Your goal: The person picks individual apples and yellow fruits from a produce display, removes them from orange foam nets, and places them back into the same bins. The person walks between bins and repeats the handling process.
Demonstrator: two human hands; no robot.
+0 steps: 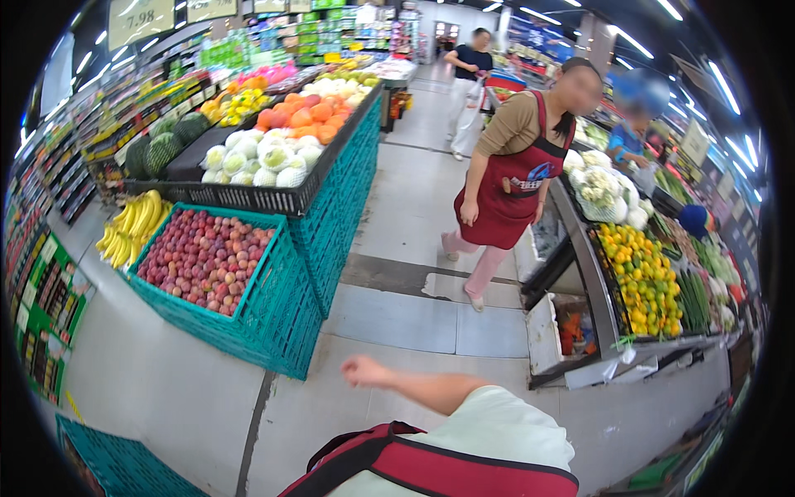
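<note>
My right hand (365, 372) reaches across in front of my body, blurred, with its fingers seeming curled. No object shows in it, and it touches nothing that I can see. Floor tiles lie beneath it. Nearest to it is the corner of a stack of teal plastic crates (273, 335). The top crate holds many reddish plums (208, 255). A bunch of bananas (138, 227) lies against the crate's far left side. My left hand is out of view. Below, a maroon apron (466, 463) with black trim covers my pale shirt.
A person in a maroon apron (518, 180) stands in the aisle ahead; another (469, 81) is farther back. On the right, a stand bears green-yellow citrus fruit (640, 279) and cauliflower (599, 186). Netted fruit (261, 158) fills a black-edged display. A teal crate (124, 463) sits at lower left.
</note>
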